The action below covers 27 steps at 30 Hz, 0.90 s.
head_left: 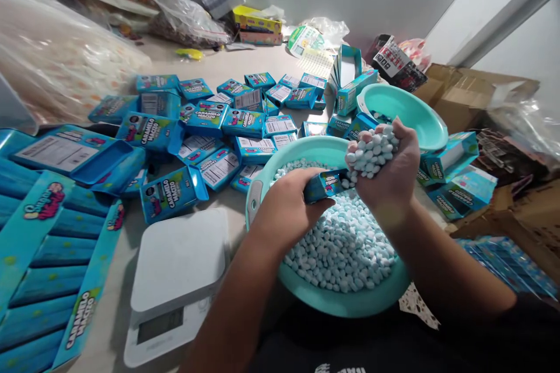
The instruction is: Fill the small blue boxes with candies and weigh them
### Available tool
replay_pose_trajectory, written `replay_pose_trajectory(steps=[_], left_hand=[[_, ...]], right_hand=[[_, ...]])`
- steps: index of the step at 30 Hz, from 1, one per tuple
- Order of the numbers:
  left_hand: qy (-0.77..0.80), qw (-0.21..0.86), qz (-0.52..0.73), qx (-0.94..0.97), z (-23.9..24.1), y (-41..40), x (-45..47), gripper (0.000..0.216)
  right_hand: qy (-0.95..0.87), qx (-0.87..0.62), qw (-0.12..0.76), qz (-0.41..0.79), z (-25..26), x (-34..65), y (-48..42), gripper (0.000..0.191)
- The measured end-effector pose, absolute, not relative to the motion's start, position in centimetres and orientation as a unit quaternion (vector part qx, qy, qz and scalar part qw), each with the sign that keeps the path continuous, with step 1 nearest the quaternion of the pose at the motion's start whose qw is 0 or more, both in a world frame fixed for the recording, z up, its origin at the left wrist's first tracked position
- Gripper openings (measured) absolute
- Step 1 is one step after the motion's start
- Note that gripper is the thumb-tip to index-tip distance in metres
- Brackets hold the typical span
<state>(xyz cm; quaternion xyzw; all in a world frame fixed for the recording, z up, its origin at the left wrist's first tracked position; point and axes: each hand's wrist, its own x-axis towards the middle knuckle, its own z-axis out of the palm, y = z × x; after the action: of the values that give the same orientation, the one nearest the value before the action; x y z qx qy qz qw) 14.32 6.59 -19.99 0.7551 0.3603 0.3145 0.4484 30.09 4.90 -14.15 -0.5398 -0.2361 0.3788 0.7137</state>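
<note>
My left hand (292, 201) is closed round a small blue candy box (326, 183), held on its side over a teal bowl (350, 300) full of pale blue candies (345, 247). My right hand (389, 172) is cupped, palm up, round a heap of the same candies (371, 151), right at the open end of the box. Both hands hover above the bowl, which rests near my lap.
A white kitchen scale (175, 280) sits left of the bowl. Several blue candy boxes (205, 128) lie scattered across the table. A second teal bowl (405, 113) stands behind. Blue display cartons (48, 268) lie at left, cardboard boxes (468, 99) and plastic bags (56, 58) around.
</note>
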Motion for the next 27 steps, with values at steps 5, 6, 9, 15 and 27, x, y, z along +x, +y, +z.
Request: replay_pose_trajectory(steps=[5, 6, 9, 15, 27], left_hand=[[0.345, 0.438, 0.322, 0.765, -20.1, 6.6, 14.3, 0.047], [0.341, 0.437, 0.324, 0.766, -20.1, 6.6, 14.3, 0.047], [0.335, 0.437, 0.329, 0.767, -20.0, 6.5, 14.3, 0.047], [0.310, 0.425, 0.344, 0.778, -20.0, 6.6, 14.2, 0.044], [0.274, 0.374, 0.383, 0.799, -20.3, 6.6, 14.1, 0.040]], right_hand=[[-0.260, -0.554, 0.706, 0.356, -14.7, 31.0, 4.7, 0.024], [-0.272, -0.559, 0.700, 0.351, -14.9, 31.2, 4.6, 0.025], [-0.312, -0.549, 0.693, 0.348, -15.5, 31.7, 4.5, 0.027], [-0.369, -0.505, 0.707, 0.329, -16.2, 31.8, 4.6, 0.036], [-0.387, -0.490, 0.710, 0.326, -16.0, 30.8, 4.3, 0.025]])
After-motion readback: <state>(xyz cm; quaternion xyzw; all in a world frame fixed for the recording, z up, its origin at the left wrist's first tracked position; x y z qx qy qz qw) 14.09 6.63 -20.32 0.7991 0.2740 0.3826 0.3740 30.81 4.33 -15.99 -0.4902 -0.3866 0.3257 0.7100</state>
